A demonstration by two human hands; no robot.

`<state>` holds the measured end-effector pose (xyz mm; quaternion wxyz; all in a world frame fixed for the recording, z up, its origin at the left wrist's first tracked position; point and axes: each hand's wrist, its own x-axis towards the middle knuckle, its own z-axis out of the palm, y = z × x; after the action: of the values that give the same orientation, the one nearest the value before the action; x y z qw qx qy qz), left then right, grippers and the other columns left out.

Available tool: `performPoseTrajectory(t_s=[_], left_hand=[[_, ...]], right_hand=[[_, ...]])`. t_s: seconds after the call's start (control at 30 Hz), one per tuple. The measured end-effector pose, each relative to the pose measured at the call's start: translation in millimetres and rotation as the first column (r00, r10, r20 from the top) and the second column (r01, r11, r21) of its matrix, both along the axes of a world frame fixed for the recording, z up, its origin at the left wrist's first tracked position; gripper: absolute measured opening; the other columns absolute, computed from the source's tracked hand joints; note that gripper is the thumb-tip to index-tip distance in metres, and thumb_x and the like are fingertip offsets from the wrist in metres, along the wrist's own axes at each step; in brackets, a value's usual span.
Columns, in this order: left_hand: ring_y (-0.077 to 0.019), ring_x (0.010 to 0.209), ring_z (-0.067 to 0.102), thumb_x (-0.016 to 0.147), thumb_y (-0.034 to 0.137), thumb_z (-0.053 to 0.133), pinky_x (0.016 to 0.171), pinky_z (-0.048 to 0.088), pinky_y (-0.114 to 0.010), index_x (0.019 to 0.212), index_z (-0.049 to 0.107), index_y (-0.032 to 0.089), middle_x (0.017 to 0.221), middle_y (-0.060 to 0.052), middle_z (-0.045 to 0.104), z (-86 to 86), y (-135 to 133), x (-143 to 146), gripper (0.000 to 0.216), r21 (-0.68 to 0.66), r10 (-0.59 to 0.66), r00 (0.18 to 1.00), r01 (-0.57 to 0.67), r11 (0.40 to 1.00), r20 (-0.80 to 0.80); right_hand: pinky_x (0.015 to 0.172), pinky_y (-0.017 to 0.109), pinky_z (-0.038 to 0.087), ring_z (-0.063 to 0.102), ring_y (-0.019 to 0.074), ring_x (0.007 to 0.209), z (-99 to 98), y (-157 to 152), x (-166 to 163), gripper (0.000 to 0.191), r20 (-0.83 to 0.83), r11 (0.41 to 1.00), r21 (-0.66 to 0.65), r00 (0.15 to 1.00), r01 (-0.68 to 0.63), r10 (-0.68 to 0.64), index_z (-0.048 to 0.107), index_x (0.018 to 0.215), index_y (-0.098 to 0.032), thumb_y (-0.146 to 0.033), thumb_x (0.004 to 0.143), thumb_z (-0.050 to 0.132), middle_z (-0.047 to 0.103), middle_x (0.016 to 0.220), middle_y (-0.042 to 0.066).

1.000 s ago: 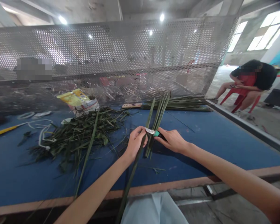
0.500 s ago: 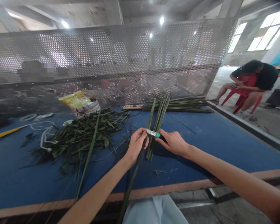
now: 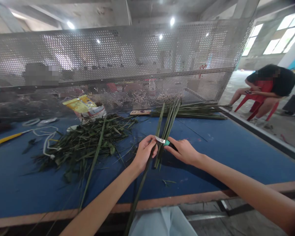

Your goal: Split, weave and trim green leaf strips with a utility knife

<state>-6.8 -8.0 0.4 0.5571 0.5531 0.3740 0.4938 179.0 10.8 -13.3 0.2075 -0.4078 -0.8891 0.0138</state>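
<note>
A perforated metal screen [image 3: 118,55] rises beyond the blue surface [image 3: 223,157], where a heap of stripped leaves [image 3: 83,147] lies to the left and a bundle of stalks [image 3: 186,113] lies far right. My left grip [image 3: 144,153] is closed around long green leaf strips [image 3: 170,124], held upright over the surface. My right grip [image 3: 184,151] is closed on a teal-handled knife [image 3: 166,142], its blade against the strips beside my left grip.

the head camera looks forward and down from just behind the near edge of the tabletop [image 3: 236,141], facing a perforated metal screen [image 3: 118,55].
</note>
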Motion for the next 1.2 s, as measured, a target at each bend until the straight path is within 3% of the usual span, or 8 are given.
performPoseTrajectory(t_s=[0.17,0.5,0.8,1.2], left_hand=[[-0.0050,0.036,0.031,0.085,0.041,0.053,0.039,0.023,-0.019,0.077,0.049,0.017,0.042,0.007,0.040,2.6,-1.0,0.5,0.025,-0.003,-0.030,1.000,0.030,1.000,-0.001],[-0.0054,0.035,0.032,0.083,0.040,0.055,0.038,0.025,-0.017,0.081,0.046,0.019,0.041,0.008,0.041,-0.5,-0.2,1.5,0.022,-0.011,-0.026,0.999,0.027,1.000,0.037],[-0.0048,0.035,0.031,0.081,0.046,0.056,0.038,0.023,-0.019,0.075,0.048,0.018,0.041,0.007,0.040,-2.4,1.4,0.5,0.030,-0.024,-0.071,0.995,0.073,0.997,0.076],[-0.0054,0.033,0.029,0.078,0.036,0.059,0.037,0.020,-0.020,0.074,0.045,0.018,0.038,0.009,0.037,0.8,1.1,1.2,0.023,-0.122,-0.089,0.977,0.114,0.986,0.192]], right_hand=[[0.053,0.025,0.025,0.061,0.0178,0.060,3.9,-2.2,1.1,0.035,-0.019,0.998,-0.063,1.000,-0.021,0.020,0.047,0.096,-0.017,-0.045,0.098,0.026,0.063,0.066,0.004],[0.053,0.025,0.025,0.060,0.0179,0.059,6.8,-7.0,-0.2,0.036,0.045,0.998,-0.028,0.998,-0.052,0.053,0.047,0.098,-0.016,-0.046,0.097,0.027,0.065,0.069,0.005],[0.053,0.026,0.024,0.061,0.0180,0.060,4.9,-5.8,0.7,0.037,-0.001,1.000,0.016,1.000,-0.022,0.022,0.047,0.098,-0.016,-0.045,0.097,0.025,0.064,0.066,0.004],[0.052,0.025,0.024,0.060,0.0179,0.058,3.9,-9.3,-3.4,0.035,0.038,0.998,-0.019,0.998,-0.052,0.052,0.046,0.097,-0.016,-0.045,0.097,0.026,0.064,0.066,0.005]])
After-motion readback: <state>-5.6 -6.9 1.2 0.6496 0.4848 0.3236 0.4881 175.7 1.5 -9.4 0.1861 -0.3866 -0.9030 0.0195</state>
